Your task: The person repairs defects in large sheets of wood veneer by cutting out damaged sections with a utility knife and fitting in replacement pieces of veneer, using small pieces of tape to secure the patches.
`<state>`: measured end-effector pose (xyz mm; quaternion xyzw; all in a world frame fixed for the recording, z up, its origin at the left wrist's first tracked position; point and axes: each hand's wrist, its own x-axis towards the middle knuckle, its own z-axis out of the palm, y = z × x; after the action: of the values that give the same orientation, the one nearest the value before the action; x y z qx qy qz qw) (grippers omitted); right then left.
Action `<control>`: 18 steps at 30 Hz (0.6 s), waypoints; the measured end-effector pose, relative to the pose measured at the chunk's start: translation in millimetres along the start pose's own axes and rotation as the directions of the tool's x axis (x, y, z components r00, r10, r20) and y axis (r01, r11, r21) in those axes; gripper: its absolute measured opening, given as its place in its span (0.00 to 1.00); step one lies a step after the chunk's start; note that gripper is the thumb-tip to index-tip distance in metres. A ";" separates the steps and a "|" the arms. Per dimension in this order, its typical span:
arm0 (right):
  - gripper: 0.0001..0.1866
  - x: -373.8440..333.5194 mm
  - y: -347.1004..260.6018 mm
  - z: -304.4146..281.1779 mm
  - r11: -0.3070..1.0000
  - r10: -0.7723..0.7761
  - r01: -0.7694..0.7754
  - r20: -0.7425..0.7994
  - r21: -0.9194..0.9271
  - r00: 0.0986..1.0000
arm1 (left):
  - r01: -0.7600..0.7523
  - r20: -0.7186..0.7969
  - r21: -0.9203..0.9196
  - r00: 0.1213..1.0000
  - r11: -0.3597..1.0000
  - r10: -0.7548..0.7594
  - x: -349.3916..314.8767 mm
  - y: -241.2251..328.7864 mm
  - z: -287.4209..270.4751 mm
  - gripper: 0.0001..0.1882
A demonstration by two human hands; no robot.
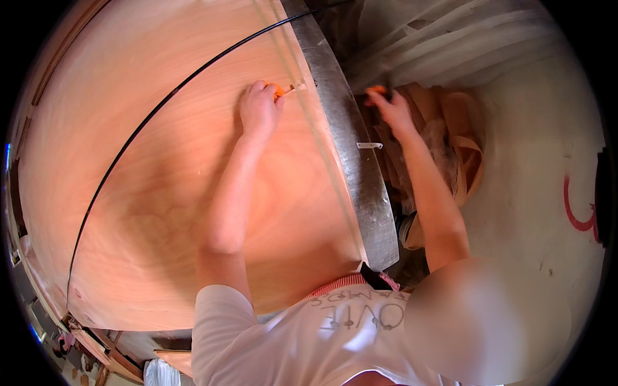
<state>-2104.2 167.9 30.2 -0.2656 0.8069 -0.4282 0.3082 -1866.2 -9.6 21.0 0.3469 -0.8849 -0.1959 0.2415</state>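
A large sheet of pale plywood [161, 225] spreads across the left and middle. Close to its right edge, my left hand [259, 110] is closed round a small orange tool [277, 90]; a short narrow tip points right from it, toward the sheet's edge. Its exact kind is hard to make out. Beyond the edge on the right, my right hand [395, 110] is raised and smeared by motion. It grips an orange-and-black thing [378, 90] whose far part is blurred.
A dark metal table edge [360, 206] runs along the plywood, with a small white metal piece [369, 145] sticking out. Brown strips [470, 148] lie heaped beyond it. A thin black cable [154, 118] arcs above the sheet. Translucent plastic sheeting [463, 38] hangs at the far right.
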 end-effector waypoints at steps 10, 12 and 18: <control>0.22 17.7 -83.2 102.6 0.921 -0.129 0.199 0.219 -0.335 0.967 | 0.037 -0.020 -0.125 0.999 0.991 -0.039 1.6 2.8 -7.6 0.07; 0.21 22.8 -80.0 103.1 0.939 -0.082 0.154 0.235 -0.308 0.969 | 0.025 -0.022 -0.131 0.999 0.991 -0.028 3.3 7.7 -11.2 0.06; 0.18 22.5 -79.3 109.1 0.997 0.070 -0.072 0.248 0.000 0.966 | -0.016 -0.078 -0.035 0.997 0.999 0.013 -2.7 14.1 -20.8 0.07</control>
<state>-2027.1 55.8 43.5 -0.2865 0.7693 -0.3839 0.4227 -1860.0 -1.7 44.2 0.3435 -0.8736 -0.1964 0.2832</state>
